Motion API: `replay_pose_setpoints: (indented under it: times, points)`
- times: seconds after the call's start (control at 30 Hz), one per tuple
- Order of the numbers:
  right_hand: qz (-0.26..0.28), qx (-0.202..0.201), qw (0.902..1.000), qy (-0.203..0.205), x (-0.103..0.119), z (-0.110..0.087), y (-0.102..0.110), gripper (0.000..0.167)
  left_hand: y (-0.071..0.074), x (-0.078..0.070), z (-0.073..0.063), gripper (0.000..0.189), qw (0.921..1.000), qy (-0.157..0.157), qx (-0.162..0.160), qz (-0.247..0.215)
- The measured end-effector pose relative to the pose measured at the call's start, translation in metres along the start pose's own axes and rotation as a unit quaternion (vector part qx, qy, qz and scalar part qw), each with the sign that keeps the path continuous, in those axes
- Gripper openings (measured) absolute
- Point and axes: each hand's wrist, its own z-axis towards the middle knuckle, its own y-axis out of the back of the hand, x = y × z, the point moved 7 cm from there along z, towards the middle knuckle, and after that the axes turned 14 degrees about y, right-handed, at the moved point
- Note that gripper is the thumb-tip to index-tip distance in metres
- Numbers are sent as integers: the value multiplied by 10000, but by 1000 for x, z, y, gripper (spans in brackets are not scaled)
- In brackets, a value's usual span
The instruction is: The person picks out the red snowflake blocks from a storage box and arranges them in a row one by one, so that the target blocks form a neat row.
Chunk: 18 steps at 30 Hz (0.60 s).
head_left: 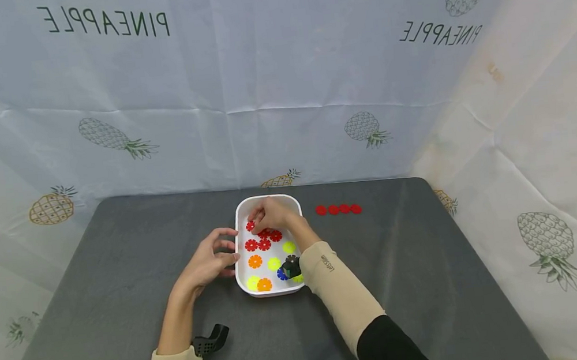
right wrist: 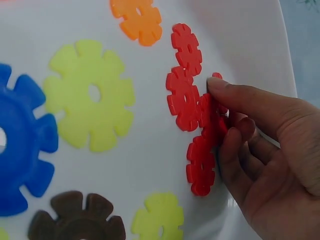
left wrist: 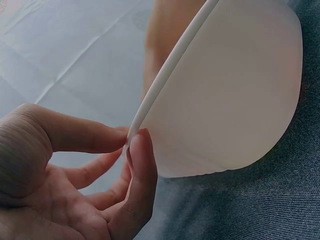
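A white tray [head_left: 270, 293] stands on the dark table and holds flower-shaped plastic discs. My left hand [head_left: 208, 262] is at its left side, and in the left wrist view the thumb and a finger pinch the tray rim [left wrist: 165, 80]. Over the far part of the tray, my right hand [head_left: 275, 215] pinches a red disc [right wrist: 216, 120] between thumb and fingers. Other red discs [right wrist: 184, 97] overlap it or lie close by. The fingers partly hide the held disc.
Orange [head_left: 255, 261], yellow-green [head_left: 274, 263], blue [right wrist: 37, 135] and brown discs [right wrist: 80, 215] lie nearer in the tray. Right of it, several red discs [head_left: 339, 209] form a row on the table [head_left: 408, 284]. A pineapple-print cloth [head_left: 284, 140] hangs behind.
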Motion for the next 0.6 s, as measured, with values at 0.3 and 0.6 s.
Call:
replay_pose_setpoints:
  times: [0.3,0.6]
  points:
    - [25,-76,9999,-85,-3,1,-3,25,1,2,2,59,9999,81,-48,56]
    - [54,-53,10000,-18,-5,2,-4,23,2,3,4,58,10000,54,-35,53]
